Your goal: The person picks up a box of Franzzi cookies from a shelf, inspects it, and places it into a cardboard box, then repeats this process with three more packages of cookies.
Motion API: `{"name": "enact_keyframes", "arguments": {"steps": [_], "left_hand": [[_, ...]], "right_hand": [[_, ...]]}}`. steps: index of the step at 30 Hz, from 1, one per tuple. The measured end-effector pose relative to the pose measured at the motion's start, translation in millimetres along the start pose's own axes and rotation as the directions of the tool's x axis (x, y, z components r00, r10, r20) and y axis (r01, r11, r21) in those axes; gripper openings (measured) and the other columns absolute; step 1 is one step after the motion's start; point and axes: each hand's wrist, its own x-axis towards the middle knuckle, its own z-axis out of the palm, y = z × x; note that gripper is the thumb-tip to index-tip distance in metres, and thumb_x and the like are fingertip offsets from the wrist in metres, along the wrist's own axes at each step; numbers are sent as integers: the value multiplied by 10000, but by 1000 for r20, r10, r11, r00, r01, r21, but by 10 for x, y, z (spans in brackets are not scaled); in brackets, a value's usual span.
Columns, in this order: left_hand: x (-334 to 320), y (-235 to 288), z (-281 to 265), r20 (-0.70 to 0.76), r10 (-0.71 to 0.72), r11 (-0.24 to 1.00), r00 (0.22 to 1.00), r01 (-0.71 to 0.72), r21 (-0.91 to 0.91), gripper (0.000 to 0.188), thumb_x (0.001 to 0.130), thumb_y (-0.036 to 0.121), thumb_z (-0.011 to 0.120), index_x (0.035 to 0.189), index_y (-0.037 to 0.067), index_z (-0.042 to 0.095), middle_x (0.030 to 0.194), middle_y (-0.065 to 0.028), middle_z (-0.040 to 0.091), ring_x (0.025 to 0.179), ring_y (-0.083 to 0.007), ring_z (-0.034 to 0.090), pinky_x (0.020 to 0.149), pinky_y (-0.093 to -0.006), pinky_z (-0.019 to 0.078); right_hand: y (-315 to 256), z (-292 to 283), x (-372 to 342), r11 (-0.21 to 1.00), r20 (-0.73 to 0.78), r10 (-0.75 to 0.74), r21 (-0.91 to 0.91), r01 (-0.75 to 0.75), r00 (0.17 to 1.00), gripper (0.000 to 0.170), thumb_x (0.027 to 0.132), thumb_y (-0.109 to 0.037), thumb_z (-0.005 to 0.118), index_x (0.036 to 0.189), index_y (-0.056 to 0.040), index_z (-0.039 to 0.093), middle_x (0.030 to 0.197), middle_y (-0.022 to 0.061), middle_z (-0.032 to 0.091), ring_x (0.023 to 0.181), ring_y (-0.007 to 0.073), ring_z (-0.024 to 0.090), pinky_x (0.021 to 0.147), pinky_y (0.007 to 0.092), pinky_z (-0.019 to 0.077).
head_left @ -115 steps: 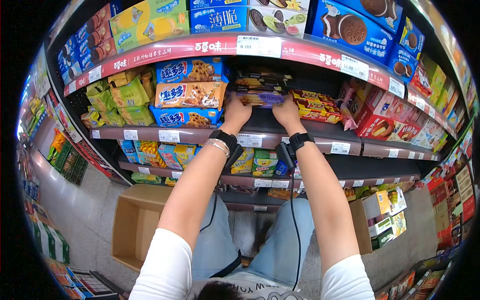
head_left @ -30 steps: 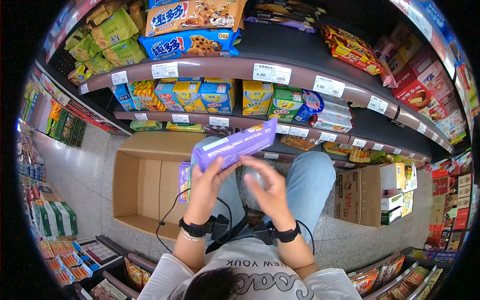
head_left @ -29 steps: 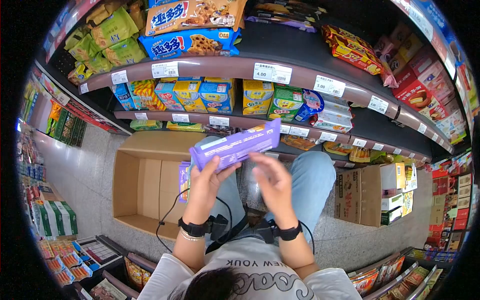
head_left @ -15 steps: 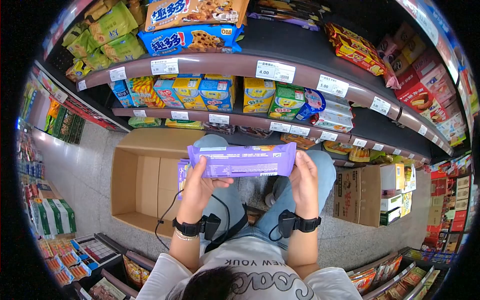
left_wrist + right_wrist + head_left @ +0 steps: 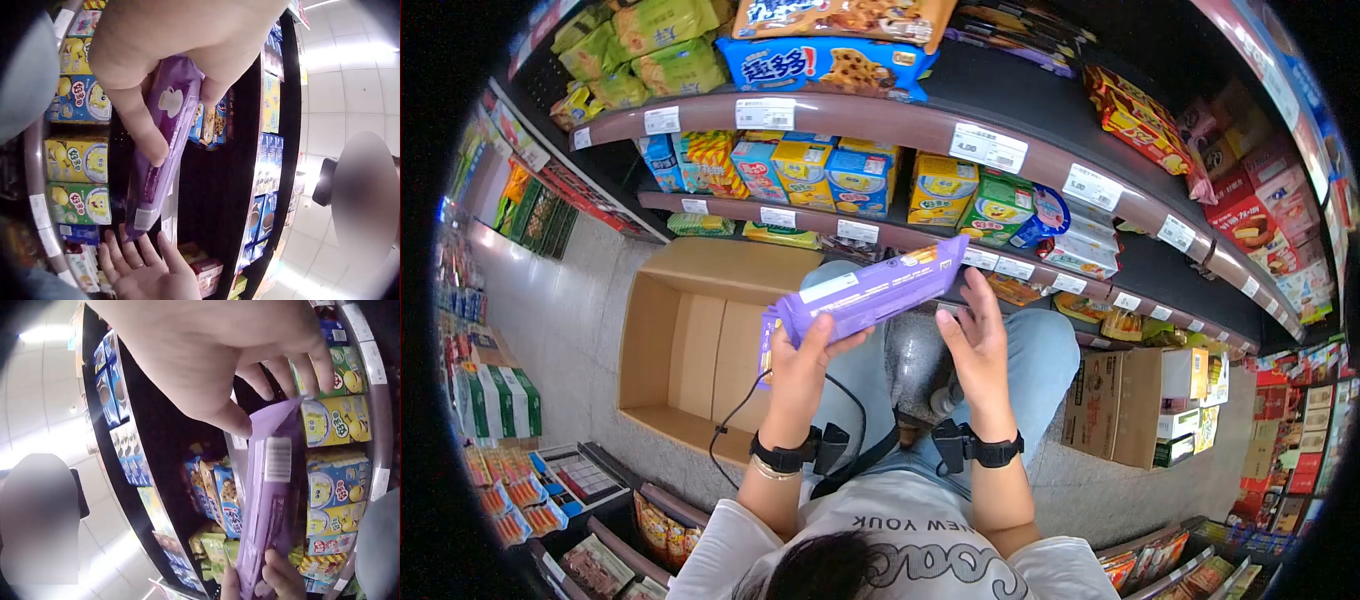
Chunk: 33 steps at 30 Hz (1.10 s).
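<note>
My left hand (image 5: pixel 798 372) grips the left end of a purple biscuit packet (image 5: pixel 878 288), thumb on the near side. The packet tilts up to the right above my legs, in front of the shelves. My right hand (image 5: pixel 982 345) is open beside the packet's right end, fingers spread and holding nothing. In the left wrist view the fingers wrap the packet (image 5: pixel 164 134), which shows a white cup print. The right wrist view shows its barcode end close to the right thumb. Another purple packet (image 5: pixel 766 350) stands partly hidden behind the left hand, at the cardboard box (image 5: pixel 668 345).
Shelves ahead hold blue cookie packs (image 5: pixel 830 68), small yellow boxes (image 5: pixel 943 190) and red-yellow packs (image 5: pixel 1138 120). Dark packets (image 5: pixel 1025 35) lie at the back of the upper shelf. A second carton (image 5: pixel 1112 405) with boxes stands right on the floor. A cable hangs near the left wrist.
Both hands were at the upper shelf, then brought a purple packet down to the lap. Half a second ago both held it level; now the right hand has let go and the packet tilts.
</note>
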Motion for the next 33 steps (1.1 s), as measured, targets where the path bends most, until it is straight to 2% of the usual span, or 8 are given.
{"name": "enact_keyframes", "arguments": {"steps": [3, 5, 8, 13, 19, 20, 27, 33], "left_hand": [[-44, 13, -84, 72, 182, 940, 981, -195, 279, 373, 791, 48, 679, 1132, -54, 570, 1127, -179, 608, 996, -249, 624, 841, -330, 520], [-48, 115, -122, 219, 309, 750, 926, -379, 542, 431, 715, -7, 727, 1125, -42, 599, 1162, -168, 600, 1037, -236, 606, 858, -321, 500], [-63, 177, -281, 317, 342, 714, 884, -464, 524, 479, 647, -23, 758, 1109, 32, 641, 1216, -154, 570, 1068, -226, 582, 899, -325, 465], [-98, 400, -535, 383, 324, 695, 865, -492, 524, 469, 614, -19, 772, 1063, 68, 672, 1294, -146, 495, 1088, -200, 556, 913, -327, 449], [-188, 537, -1146, 252, 195, 803, 948, -302, 514, 757, 580, -33, 779, 1281, 62, 507, 1320, -108, 457, 1201, -211, 462, 945, -317, 419], [-235, 549, -1258, 206, 49, 899, 977, -133, 417, 926, 582, -41, 781, 1392, 56, 343, 1356, -78, 411, 1229, -185, 421, 988, -322, 382], [-396, 589, -1910, -7, -53, 989, 999, 53, 140, 977, 572, -37, 776, 1407, 18, 273, 1349, -79, 406, 1221, -182, 425, 994, -327, 393], [-481, 441, -2600, -82, -99, 989, 992, 107, 105, 827, 692, -17, 720, 1396, 25, 288, 1353, -87, 397, 1203, -192, 445, 952, -352, 440]], "right_hand": [[-67, 195, 47, 997, 163, 41, 64, -52, 986, 683, 873, -242, 633, 1405, -13, 270, 1415, 165, 332, 1284, 278, 367, 1058, 411, 305], [-64, 341, 93, 960, 228, 39, 262, -100, 973, 696, 884, -245, 621, 1414, -12, 234, 1413, 183, 326, 1260, 259, 397, 1048, 401, 320], [-98, 513, 176, 892, 269, 113, 397, -217, 957, 695, 888, -223, 613, 1412, -16, 205, 1348, 188, 411, 1179, 231, 483, 966, 372, 422], [-208, 865, 256, 870, 401, 217, 334, -363, 890, 655, 871, -163, 618, 1376, -51, 217, 1172, 149, 556, 1005, 199, 594, 716, 329, 557], [-30, 1369, 313, 843, 499, 283, 278, -460, 819, 615, 832, -80, 615, 1334, -55, 261, 1118, 133, 566, 987, 203, 597, 700, 329, 565], [4, 1467, 317, 844, 510, 291, 262, -468, 809, 620, 826, -68, 614, 1334, -54, 259, 1108, 129, 566, 983, 203, 597, 701, 333, 567], [375, 2194, 336, 811, 608, 403, 109, -575, 684, 707, 793, -26, 618, 1353, -35, 187, 1079, 138, 546, 936, 218, 607, 707, 360, 570], [817, 2764, 332, 800, 627, 478, -22, -600, 615, 758, 767, 23, 590, 1351, -70, 117, 1091, 136, 520, 933, 229, 605, 703, 371, 568]]}}
